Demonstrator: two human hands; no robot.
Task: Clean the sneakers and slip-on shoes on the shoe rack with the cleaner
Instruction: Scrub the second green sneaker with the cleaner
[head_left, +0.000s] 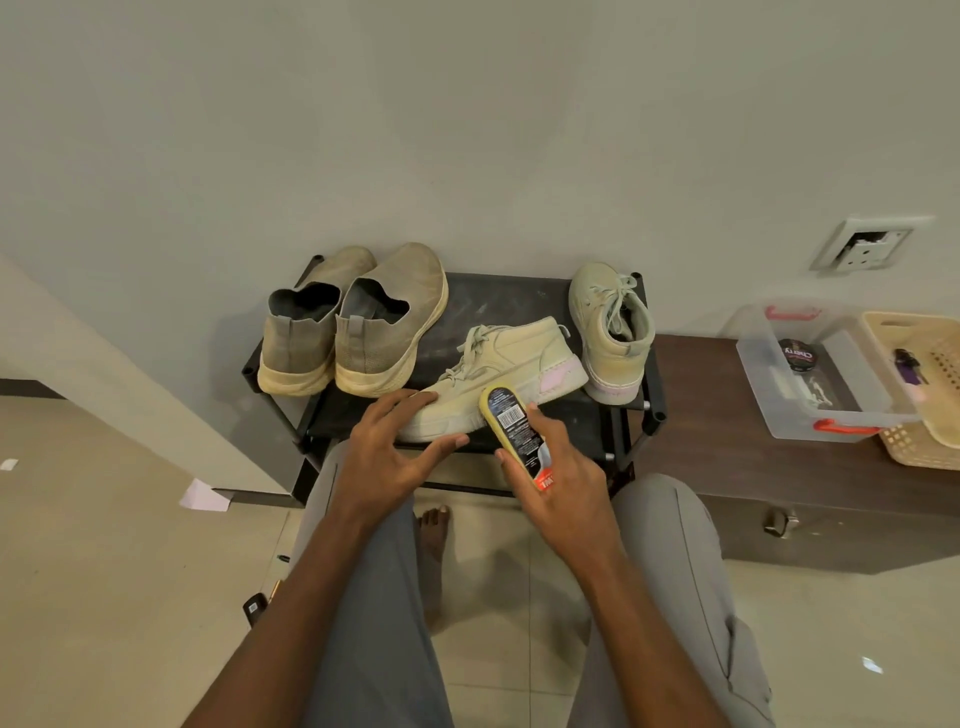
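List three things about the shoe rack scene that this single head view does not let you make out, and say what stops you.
1. Cleaner: the lower end is covered by the right hand; the label print is too small to read.
2. Near sneaker: its toe is partly hidden behind the left hand.
3. Shoe rack: its lower shelves are hidden by the top shelf and the person's legs.
4. Beige basket: cut off by the right edge.

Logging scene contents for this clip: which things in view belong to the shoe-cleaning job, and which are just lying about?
Belongs to the job:
- cleaner, gripped by the right hand
- two laced sneakers
- pair of slip-on shoes
- shoe rack
- left hand, fingers spread at the near sneaker's toe

Lying about:
- clear plastic box
- woven basket
- wall socket
- paper scrap
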